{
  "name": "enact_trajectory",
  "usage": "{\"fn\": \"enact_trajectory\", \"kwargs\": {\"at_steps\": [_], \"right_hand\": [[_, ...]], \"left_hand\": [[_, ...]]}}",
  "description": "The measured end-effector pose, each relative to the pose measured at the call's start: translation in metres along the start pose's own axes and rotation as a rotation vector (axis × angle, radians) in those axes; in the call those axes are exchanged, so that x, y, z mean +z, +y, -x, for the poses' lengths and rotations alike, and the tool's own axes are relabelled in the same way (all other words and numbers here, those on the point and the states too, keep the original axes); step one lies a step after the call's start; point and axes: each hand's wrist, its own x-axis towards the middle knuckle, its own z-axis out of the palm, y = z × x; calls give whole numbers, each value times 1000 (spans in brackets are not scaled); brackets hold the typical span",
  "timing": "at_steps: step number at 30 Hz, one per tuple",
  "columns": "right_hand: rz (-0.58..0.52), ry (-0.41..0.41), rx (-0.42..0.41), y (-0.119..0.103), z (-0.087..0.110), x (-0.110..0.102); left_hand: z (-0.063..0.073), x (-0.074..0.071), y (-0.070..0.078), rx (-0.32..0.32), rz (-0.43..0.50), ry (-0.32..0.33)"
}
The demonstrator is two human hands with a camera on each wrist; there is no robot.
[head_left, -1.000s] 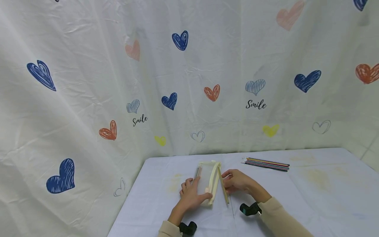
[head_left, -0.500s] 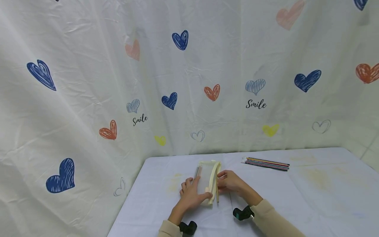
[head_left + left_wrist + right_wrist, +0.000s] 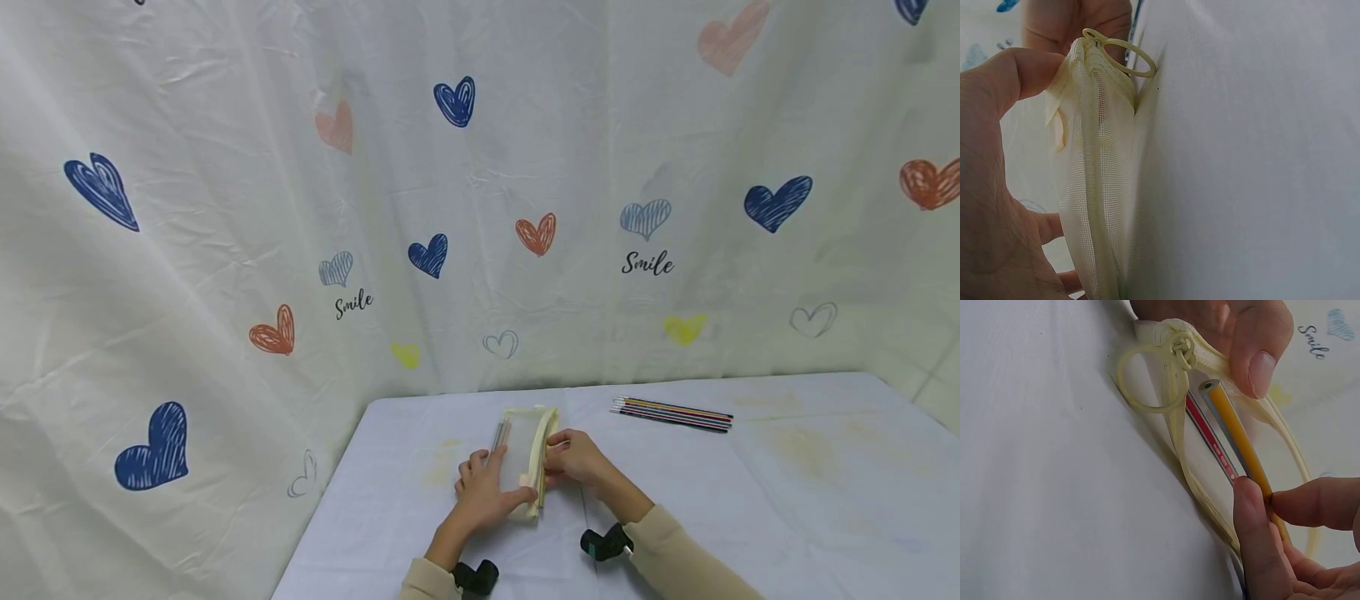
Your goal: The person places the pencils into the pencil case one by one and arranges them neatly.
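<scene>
A cream mesh zipper pouch (image 3: 523, 437) lies on the table, its long zipper side gaping open on the right. My left hand (image 3: 480, 497) holds the pouch, with the thumb at the near end of the zipper edge and the fingers spread over the left side. Between thumb and fingers, my right hand (image 3: 573, 458) pinches a yellow pencil (image 3: 1235, 425) lengthwise in the pouch's mouth. Beside it inside shows a red striped pencil (image 3: 1208, 432). A round zipper pull ring (image 3: 1138, 55) hangs at the pouch's near end. The right hand's fingers partly cover the yellow pencil.
A bundle of several striped pencils (image 3: 671, 414) lies toward the back of the white-covered table (image 3: 795, 500), right of the pouch. Behind the table hangs a white curtain (image 3: 570, 150) with printed hearts.
My right hand has moved left with the yellow pencil, from beside the pouch to its open zipper edge. The left hand and pouch have stayed in place.
</scene>
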Motion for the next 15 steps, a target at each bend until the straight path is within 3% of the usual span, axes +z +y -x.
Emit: {"fn": "enact_trajectory", "kwargs": {"at_steps": [15], "right_hand": [[16, 66, 11, 0, -4, 15]], "left_hand": [[0, 2, -1, 4, 7, 10]]}}
